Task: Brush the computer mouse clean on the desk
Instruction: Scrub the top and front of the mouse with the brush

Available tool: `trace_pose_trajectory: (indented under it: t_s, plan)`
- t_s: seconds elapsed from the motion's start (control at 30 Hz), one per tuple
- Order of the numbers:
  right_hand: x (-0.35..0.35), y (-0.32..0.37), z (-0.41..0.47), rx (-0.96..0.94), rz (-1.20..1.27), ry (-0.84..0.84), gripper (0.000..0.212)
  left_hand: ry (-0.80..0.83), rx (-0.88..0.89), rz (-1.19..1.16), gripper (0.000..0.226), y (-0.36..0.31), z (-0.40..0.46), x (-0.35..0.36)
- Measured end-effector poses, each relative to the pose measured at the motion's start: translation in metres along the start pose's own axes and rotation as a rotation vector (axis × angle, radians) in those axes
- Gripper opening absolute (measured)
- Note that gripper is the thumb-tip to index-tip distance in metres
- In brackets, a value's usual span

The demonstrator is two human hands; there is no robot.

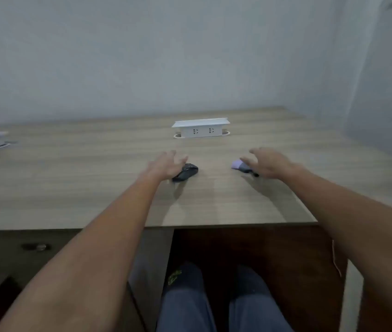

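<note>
— Knees (219, 305) in blue trousers sit lowest, under the table (94, 188) edge, with both bare forearms stretched out over the wood. What step is this?

— The reach, I'd judge. Neither thing is picked up yet. The computer mouse (186, 172), black, lies on the table near the middle, and the left hand (166, 164) hovers at its left side, fingers (180, 159) spread and slack, perhaps just brushing it; I cannot tell if they touch.

— And the brush?

— The brush (241, 166), a small thing with a pale lilac head and dark handle, lies to the right of the mouse, apart from it. The right hand (269, 164) is over its handle end, fingers (246, 160) splayed, holding nothing.

— So what does the next move call for?

— Probably closing the right fingers round the handle and steadying the mouse with the left, so the bristles can sweep it. A white socket box (201, 128) stands farther back, out of the way.
</note>
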State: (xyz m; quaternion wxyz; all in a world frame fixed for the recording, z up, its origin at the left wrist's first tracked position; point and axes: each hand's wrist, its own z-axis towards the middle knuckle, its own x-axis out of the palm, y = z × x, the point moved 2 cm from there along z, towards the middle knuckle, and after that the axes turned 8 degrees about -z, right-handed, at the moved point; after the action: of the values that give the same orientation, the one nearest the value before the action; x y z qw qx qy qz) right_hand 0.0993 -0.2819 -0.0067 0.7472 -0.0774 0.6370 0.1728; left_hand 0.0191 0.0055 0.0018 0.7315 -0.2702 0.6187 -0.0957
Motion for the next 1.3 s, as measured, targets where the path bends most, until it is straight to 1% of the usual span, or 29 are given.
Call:
trace_pose_trajectory:
  t_s: [0.1, 0.17, 0.23, 0.37, 0.5, 0.57, 0.63, 0.73, 0.83, 0.93, 1.07, 1.2, 1.3]
  plan:
    - [0.007, 0.000, -0.008, -0.050, -0.007, -0.082, 0.048, -0.015, 0.006, 0.002, 0.074, 0.007, -0.001, 0.005]
    - [0.013, 0.000, -0.016, -0.093, -0.011, -0.081, 0.032, -0.014, 0.007, 0.003, 0.071, 0.011, -0.003, 0.009]
    - [0.018, -0.001, -0.017, -0.125, -0.009, -0.084, 0.024, -0.009, 0.010, -0.005, 0.065, 0.014, -0.004, 0.015]
    - [0.022, -0.004, -0.010, -0.154, 0.001, -0.127, 0.022, -0.037, 0.040, -0.034, 0.041, 0.022, 0.003, 0.023]
    - [0.020, -0.004, 0.006, -0.153, -0.014, -0.152, 0.026, -0.031, 0.043, -0.113, 0.040, 0.020, 0.008, 0.023]
    - [0.015, -0.003, 0.016, -0.135, 0.018, -0.163, 0.026, -0.006, 0.047, -0.141, 0.040, 0.018, 0.011, 0.021]
    - [0.008, 0.000, 0.026, -0.116, 0.092, -0.198, 0.025, 0.028, 0.061, -0.166, 0.040, 0.016, 0.015, 0.020]
    - [-0.004, 0.008, 0.035, -0.074, 0.277, -0.237, 0.020, 0.093, 0.088, -0.218, 0.033, 0.015, 0.023, 0.020]
    - [-0.012, 0.022, 0.040, -0.071, 0.460, -0.207, 0.016, 0.150, 0.133, -0.234, 0.029, 0.013, 0.028, 0.019]
    - [-0.018, 0.036, 0.047, -0.089, 0.546, -0.158, 0.017, 0.201, 0.171, -0.257, 0.033, 0.013, 0.034, 0.018]
    - [-0.016, 0.051, 0.058, -0.117, 0.725, -0.006, 0.025, 0.251, 0.213, -0.301, 0.039, 0.015, 0.042, 0.021]
    - [-0.011, 0.064, 0.065, -0.122, 0.802, 0.085, 0.021, 0.313, 0.238, -0.328, 0.041, 0.015, 0.046, 0.022]
    - [-0.007, 0.069, 0.070, -0.084, 0.833, 0.127, 0.021, 0.338, 0.230, -0.340, 0.040, 0.017, 0.049, 0.021]
